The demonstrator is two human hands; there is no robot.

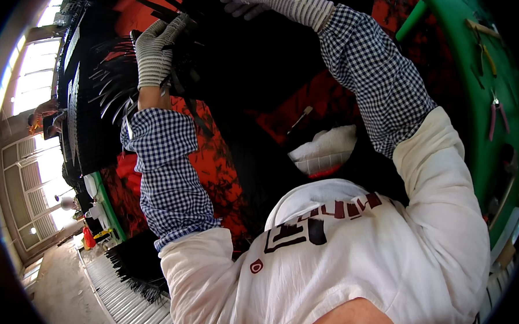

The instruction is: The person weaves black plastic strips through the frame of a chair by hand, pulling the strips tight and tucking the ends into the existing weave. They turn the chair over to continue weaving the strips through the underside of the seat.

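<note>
My left hand (157, 53), in a grey-and-white striped knit glove, is at the upper left among thin black strips (113, 90) that fan out from a dark woven-looking piece. Its fingers are bent round a few of these strips; exactly how many is hidden. Farther right, at the top edge, my right hand (281, 3) wears a matching glove. Its fingers reach left, stretched and a little apart, over a large black piece (255, 52), and nothing shows in them. Blue-and-white checked sleeve covers (169, 160) are on both forearms.
A red surface with black smudges (207, 158) lies beneath. Nearby are a small white-tipped tool (300, 119) and a white crumpled bundle (325, 150). Pink-handled pliers (497, 117) lie on the green surface at right (473, 152). A roller conveyor (126, 295) runs at lower left.
</note>
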